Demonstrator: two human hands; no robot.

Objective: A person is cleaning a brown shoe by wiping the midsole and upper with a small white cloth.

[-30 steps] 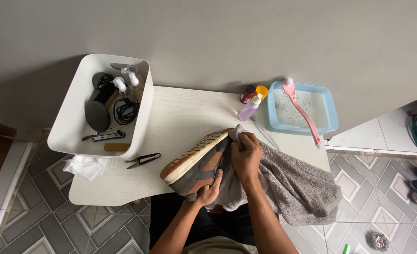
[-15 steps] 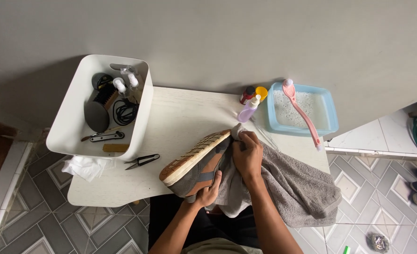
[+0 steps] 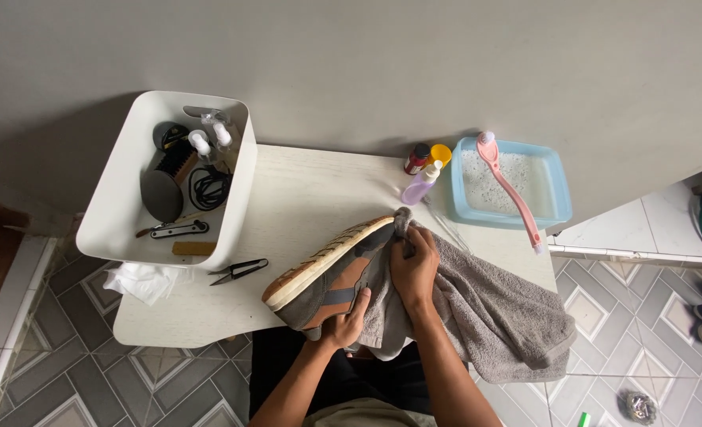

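Observation:
A grey and brown sneaker [image 3: 323,278] lies tipped on its side at the front edge of a pale table [image 3: 303,198], its tan sole facing left. My left hand [image 3: 349,316] grips the shoe from below near the heel. My right hand [image 3: 414,265] presses a grey towel [image 3: 493,316] against the shoe's upper near the toe end. The towel drapes off the table to the right.
A white bin [image 3: 121,213] with brushes, bottles and a cable stands at the left. Black snips [image 3: 238,271] and a white cloth [image 3: 141,281] lie near it. Small bottles [image 3: 423,170] and a blue tray [image 3: 556,198] with a pink brush [image 3: 509,186] sit at the back right.
My right hand has slid slightly down the shoe with the towel. The shoe and my left hand have barely shifted.

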